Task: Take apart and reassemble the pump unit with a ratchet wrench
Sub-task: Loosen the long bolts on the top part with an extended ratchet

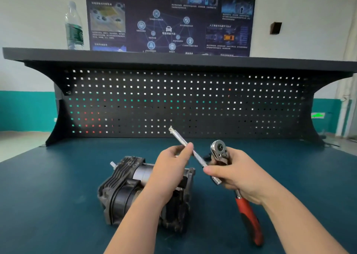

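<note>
Two hands work above the blue counter [58,176]. The left hand [170,166] pinches a thin chrome extension bar [185,143] with curled fingers; the bar points toward 11 o'clock. The right hand [235,172] grips the ratchet wrench [220,149], its round chrome head up, its red-black handle toward 5 o'clock. The pump unit [123,184], dark, ribbed metal, lies on the counter at 7 o'clock from the hands.

Left hand [172,164] pinches extension bar [185,144]; right hand [238,173] holds ratchet wrench [220,149]
</note>
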### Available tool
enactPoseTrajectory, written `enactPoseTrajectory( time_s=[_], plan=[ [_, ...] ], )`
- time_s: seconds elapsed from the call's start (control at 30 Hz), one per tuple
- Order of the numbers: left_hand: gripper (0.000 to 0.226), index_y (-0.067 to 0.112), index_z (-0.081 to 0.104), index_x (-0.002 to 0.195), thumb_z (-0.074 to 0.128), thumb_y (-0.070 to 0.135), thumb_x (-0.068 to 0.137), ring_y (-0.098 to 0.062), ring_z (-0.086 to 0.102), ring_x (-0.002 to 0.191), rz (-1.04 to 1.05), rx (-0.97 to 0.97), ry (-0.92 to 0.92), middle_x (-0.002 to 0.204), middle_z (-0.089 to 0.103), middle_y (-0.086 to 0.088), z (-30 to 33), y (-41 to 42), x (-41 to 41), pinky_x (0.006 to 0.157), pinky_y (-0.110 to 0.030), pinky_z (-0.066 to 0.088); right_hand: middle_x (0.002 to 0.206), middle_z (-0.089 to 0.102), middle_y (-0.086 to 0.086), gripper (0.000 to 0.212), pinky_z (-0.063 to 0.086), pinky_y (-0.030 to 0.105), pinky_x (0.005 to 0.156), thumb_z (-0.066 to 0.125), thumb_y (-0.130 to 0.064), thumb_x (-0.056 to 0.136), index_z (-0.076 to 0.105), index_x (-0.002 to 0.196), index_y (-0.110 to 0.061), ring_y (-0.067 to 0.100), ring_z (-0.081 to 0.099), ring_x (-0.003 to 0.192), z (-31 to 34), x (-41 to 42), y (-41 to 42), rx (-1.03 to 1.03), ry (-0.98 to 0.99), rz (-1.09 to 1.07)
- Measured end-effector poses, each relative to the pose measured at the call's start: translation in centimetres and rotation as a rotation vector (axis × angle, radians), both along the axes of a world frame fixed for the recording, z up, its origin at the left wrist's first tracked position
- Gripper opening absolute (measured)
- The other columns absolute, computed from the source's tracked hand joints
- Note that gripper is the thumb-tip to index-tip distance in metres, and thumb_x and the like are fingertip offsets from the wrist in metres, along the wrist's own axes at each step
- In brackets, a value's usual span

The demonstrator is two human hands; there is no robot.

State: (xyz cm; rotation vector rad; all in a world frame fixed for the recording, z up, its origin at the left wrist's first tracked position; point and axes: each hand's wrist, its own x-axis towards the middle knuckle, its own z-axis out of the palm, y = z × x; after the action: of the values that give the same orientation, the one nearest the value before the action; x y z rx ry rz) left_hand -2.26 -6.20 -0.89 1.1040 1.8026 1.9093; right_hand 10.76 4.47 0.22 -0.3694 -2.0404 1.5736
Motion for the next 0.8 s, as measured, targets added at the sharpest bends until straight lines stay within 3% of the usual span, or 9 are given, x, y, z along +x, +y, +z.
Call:
enactPoseTrajectory(
  time_s=[0.03, 0.1, 0.2, 0.3, 0.4, 0.57, 0.8],
  plan=[
    [0.047, 0.017, 0.063, 0.083, 0.060, 0.063, 0.077, -0.029, 0.031, 0.045, -0.044, 0.001, -0.009, 0.048, 0.039, -0.005, 0.1, -0.1, 0.1, 0.048, -0.042, 0.036, 0.062, 0.045, 0.008, 0.025, 0.025, 0.017, 0.036, 0.073, 0.000, 0.077, 0.050, 0.075, -0.010, 0.009, 0.037, 0.043, 0.2, 0.2, -0.5, 0.005, 0.001, 0.046],
    [0.042, 0.020, 0.065, 0.070, 0.061, 0.060, 0.078, -0.013, 0.022, 0.039, -0.112, 0.076, -0.103, 0.045, 0.029, 0.008, 0.3, -0.2, 0.3, 0.041, -0.024, 0.021, 0.060, 0.042, 0.007, 0.027, 0.024, 0.016, 0.036, 0.073, -0.001, 0.077, 0.049, 0.072, -0.011, 0.008, 0.033, 0.041, 0.4, 0.2, -1.3, -0.025, 0.029, 0.105],
    [0.042, 0.018, 0.063, 0.054, 0.057, 0.042, 0.089, -0.009, 0.021, 0.036, -0.093, 0.264, -0.331, 0.046, 0.029, 0.007, 0.7, 0.0, 0.6, 0.039, -0.018, 0.017, 0.058, 0.035, 0.003, 0.034, 0.020, 0.015, 0.036, 0.073, -0.024, 0.072, 0.046, 0.078, -0.007, 0.005, 0.024, 0.036, 0.8, 0.1, -2.2, -0.188, 0.151, 0.130],
    [0.043, 0.013, 0.051, 0.055, 0.052, 0.031, 0.094, -0.008, 0.028, 0.031, -0.056, 0.442, -0.661, 0.043, 0.028, 0.006, 1.2, 0.0, 0.2, 0.034, -0.015, 0.023, 0.072, 0.045, 0.005, 0.049, 0.021, 0.015, 0.034, 0.061, -0.054, 0.071, 0.048, 0.080, -0.007, 0.006, 0.026, 0.038, 1.0, 0.2, -1.9, -0.422, 0.213, 0.112],
    [0.035, 0.011, 0.052, 0.066, 0.052, 0.031, 0.095, -0.007, 0.039, 0.032, -0.115, 0.570, -0.853, 0.040, 0.033, 0.007, 1.6, -0.5, 0.1, 0.034, -0.012, 0.031, 0.068, 0.050, 0.004, 0.045, 0.022, 0.015, 0.031, 0.052, -0.056, 0.079, 0.053, 0.072, -0.012, 0.007, 0.030, 0.037, 1.1, 0.5, -1.7, -0.648, 0.223, 0.284],
    [0.031, 0.014, 0.044, 0.069, 0.059, 0.030, 0.092, -0.010, 0.049, 0.035, -0.130, 0.603, -0.954, 0.043, 0.041, 0.003, 1.4, -0.4, 0.8, 0.035, -0.015, 0.035, 0.065, 0.043, 0.003, 0.041, 0.024, 0.015, 0.028, 0.048, -0.047, 0.082, 0.051, 0.067, -0.009, 0.007, 0.032, 0.038, 0.9, 0.5, -2.2, -0.775, 0.252, 0.508],
    [0.032, 0.013, 0.044, 0.070, 0.060, 0.030, 0.091, -0.009, 0.052, 0.038, -0.145, 0.575, -0.962, 0.045, 0.044, 0.003, 1.2, -0.4, 1.0, 0.037, -0.016, 0.040, 0.063, 0.037, 0.001, 0.042, 0.025, 0.014, 0.031, 0.041, -0.045, 0.082, 0.053, 0.064, -0.009, 0.007, 0.033, 0.039, 0.8, 0.5, -2.8, -0.735, 0.238, 0.628]
  ],
)
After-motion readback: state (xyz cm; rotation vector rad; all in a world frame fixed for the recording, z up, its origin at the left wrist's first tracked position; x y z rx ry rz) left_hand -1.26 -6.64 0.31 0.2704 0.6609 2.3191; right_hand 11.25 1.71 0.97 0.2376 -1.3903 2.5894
